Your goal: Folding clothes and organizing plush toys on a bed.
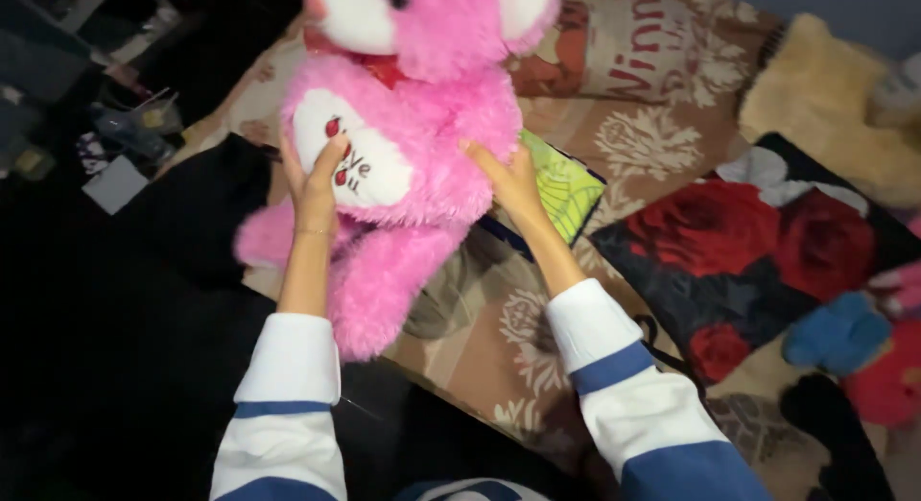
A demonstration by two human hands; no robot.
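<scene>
Toy: big pink plush bear, fluffy, white belly patch w/ small red hearts and stitched lettering, white muzzle and inner ears, red bit at the neck. Head at top edge of frame, partly cut off.
Position: bear sits roughly mid-left, tilted, legs pointing down-left; lower body over the edge of a patterned bed cover — beige/brown w/ pale flower prints.
Left hand: pressed flat on bear's side, fingers spread up along the white patch, thumb on the plush; gripping the torso. Thin bracelet at wrist.
Right hand: clamped on the opposite flank, fingers sunk into the fur; also gripping the bear.
Sleeves: white w/ blue bands, pushed up both forearms.
Behind bear: green leaf-pattern flat item w/ dark edge, partly hidden by bear and right hand; can't tell what it is.
Right side: dark cushion w/ red roses, lying flat on the cover, well apart from the bear.
Far right: blue-and-red soft toy at frame edge, partly cut off.
Top right: cream fleecy item.
Left: dark floor area — small clutter, too dim to ID.
</scene>
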